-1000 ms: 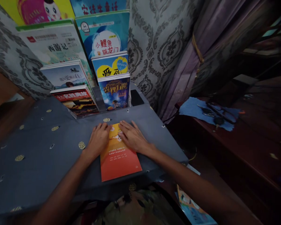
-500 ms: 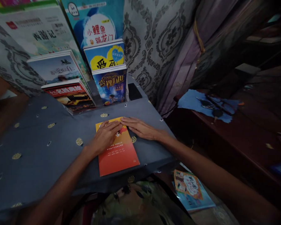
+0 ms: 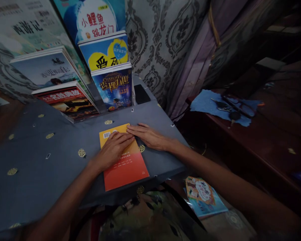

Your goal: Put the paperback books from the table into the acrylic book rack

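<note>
A thin orange-and-yellow book lies on the cloth-covered table, with a barcode near its far left corner. Across its upper part rests my left hand, palm down with fingers stretched out toward the right. My right hand lies at the book's far right edge, its fingers extended flat and their tips on the book's edge, touching or nearly touching the left fingertips. Neither hand grips anything. Part of the book's cover is hidden beneath the left hand.
Behind the book, stands hold several upright books, including a blue one and a red-topped one. A dark flat device lies beside them. At right, a blue cloth carries glasses. More books lie low at right.
The view has shifted slightly, moving the standing books left and up. My left hand has slid a little toward the right over the cover, and the barcode now shows.
</note>
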Available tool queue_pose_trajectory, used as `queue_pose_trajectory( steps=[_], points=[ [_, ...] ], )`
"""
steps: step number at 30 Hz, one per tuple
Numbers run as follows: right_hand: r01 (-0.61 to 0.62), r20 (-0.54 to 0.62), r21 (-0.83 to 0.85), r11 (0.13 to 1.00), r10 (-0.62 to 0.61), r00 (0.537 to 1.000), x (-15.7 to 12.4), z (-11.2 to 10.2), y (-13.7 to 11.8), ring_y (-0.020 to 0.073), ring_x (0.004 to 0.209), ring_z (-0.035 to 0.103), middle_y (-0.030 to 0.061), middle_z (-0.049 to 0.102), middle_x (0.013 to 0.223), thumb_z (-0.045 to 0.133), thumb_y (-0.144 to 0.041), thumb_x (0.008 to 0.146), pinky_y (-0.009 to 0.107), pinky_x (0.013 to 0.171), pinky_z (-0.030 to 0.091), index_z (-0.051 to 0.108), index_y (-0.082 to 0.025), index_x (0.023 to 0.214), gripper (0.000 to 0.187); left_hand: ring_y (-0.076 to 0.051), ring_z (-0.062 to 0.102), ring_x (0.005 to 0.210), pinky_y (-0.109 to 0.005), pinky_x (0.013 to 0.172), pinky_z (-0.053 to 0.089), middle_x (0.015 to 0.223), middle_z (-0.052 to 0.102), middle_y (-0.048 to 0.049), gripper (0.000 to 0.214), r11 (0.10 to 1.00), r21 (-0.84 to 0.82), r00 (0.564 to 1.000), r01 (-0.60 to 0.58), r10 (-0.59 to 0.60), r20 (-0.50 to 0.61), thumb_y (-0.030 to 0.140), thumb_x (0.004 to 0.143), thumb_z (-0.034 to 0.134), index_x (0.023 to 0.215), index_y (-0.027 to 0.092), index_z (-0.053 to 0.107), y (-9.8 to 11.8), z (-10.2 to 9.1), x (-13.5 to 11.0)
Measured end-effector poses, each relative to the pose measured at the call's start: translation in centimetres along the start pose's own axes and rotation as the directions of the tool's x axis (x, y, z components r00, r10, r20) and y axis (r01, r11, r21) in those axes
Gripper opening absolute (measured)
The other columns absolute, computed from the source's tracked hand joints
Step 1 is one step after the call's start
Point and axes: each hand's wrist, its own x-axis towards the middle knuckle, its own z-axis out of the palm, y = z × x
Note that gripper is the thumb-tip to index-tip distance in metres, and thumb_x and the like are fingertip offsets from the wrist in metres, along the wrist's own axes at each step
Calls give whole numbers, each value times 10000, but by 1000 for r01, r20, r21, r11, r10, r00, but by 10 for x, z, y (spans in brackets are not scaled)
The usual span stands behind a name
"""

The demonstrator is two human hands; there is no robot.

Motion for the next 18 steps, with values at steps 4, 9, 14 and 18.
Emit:
queue_pose_trajectory(
  steps=[4, 9, 14, 18],
  points=[
    [6, -16, -13, 1000, -7, 1000, 1, 4, 2, 167, 1496, 336, 98, 385, 1608, 395, 35, 873, 525, 1225, 254, 334, -245, 1558, 743, -219, 523, 1304, -446, 1099, 362, 1377, 638, -94, 508, 1000, 10, 999, -19, 20, -34, 33, 935, 421, 1400, 192, 552, 2, 1, 0],
    [31, -30, -8, 999, -31, 999, -3, 7, 2, 182, 1507, 312, 110, 374, 1612, 411, 31, 875, 535, 1226, 245, 277, -248, 1581, 771, -221, 537, 1295, -448, 1068, 400, 1377, 640, -100, 524, 998, -43, 997, -42, 39, -68, 43, 933, 415, 1413, 206, 547, 0, -1, -1],
    [27, -30, 1, 1000, -27, 999, -15, 5, -5, 170, 1499, 328, 94, 379, 1612, 390, 2, 926, 531, 1226, 255, 272, -267, 1581, 718, -214, 501, 1355, -515, 1156, 317, 1413, 623, -76, 532, 996, -65, 998, -54, 51, -42, 64, 940, 402, 1428, 234, 531, 1, 0, -9],
    [22, -27, -1, 1000, -22, 999, -20, 4, -9, 171, 1499, 329, 88, 376, 1613, 397, 2, 925, 537, 1224, 257, 284, -267, 1575, 712, -210, 489, 1368, -527, 1186, 278, 1411, 626, -66, 537, 999, -27, 998, -36, 34, -46, 60, 933, 420, 1428, 236, 530, 4, 5, -11]
  ],
)
